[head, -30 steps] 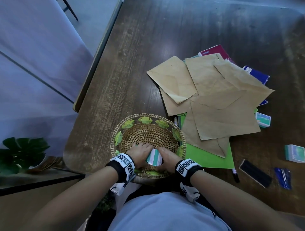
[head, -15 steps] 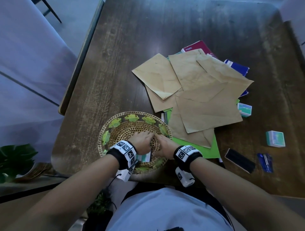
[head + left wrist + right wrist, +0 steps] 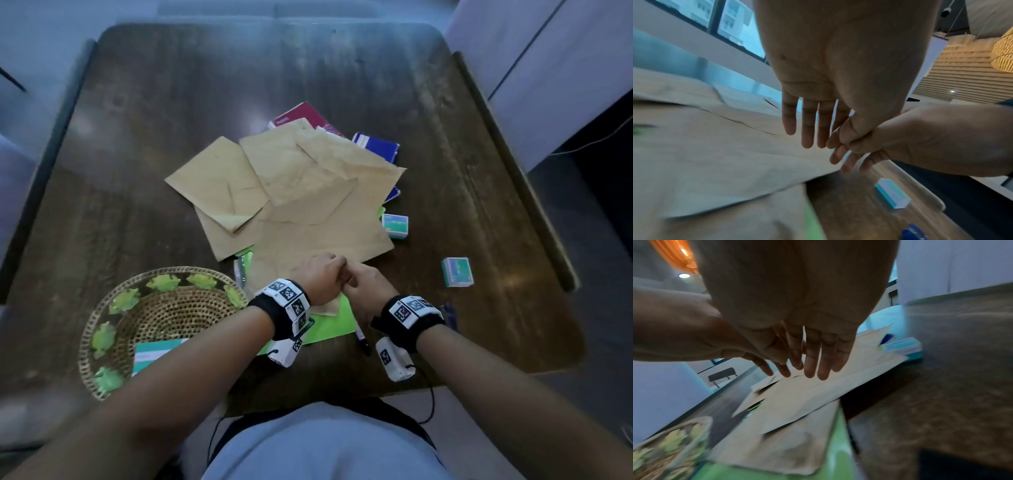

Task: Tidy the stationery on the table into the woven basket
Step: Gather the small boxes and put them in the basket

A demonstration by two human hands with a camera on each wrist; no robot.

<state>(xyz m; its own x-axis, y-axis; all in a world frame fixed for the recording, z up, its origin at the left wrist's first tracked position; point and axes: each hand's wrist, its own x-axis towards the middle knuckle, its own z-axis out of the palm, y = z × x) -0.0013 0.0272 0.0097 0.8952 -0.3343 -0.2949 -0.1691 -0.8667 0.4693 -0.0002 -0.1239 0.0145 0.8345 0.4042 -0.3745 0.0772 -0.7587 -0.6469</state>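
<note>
1. The stationery lies mostly in a heap at the middle of the dark wooden worktop (image 3: 171, 137): overlapping tan envelopes (image 3: 308, 205) cover a bright green sheet (image 3: 329, 325), with a red notebook (image 3: 301, 114) and a blue notebook (image 3: 376, 145) poking out on the far side.
2. Two small teal-and-white boxes sit apart toward the right edge, one (image 3: 395, 225) just beside the envelopes and the other (image 3: 458, 271) further out; a black pen (image 3: 361, 337) lies by the green sheet at the near edge.
3. The woven basket (image 3: 102, 308) stands at the near left corner, its rim dotted with green leaf shapes. Inside it lies one teal-and-white box (image 3: 154, 353), partly hidden by the left forearm.
4. The head view shows the left hand (image 3: 320, 279) and right hand (image 3: 364, 286) side by side and touching above the near part of the envelope heap, but not how the fingers lie.
5. The wrist views show this: the left hand's fingers (image 3: 807, 129) are straight and spread, the grip released and holding nothing, just above the paper.
6. The right hand's fingers (image 3: 813, 356) are likewise extended and loose, released over the top envelope; whether the tips touch it cannot be told.
7. The left wrist view also shows a blue object (image 3: 914, 233) on the worktop, blurred.
</note>
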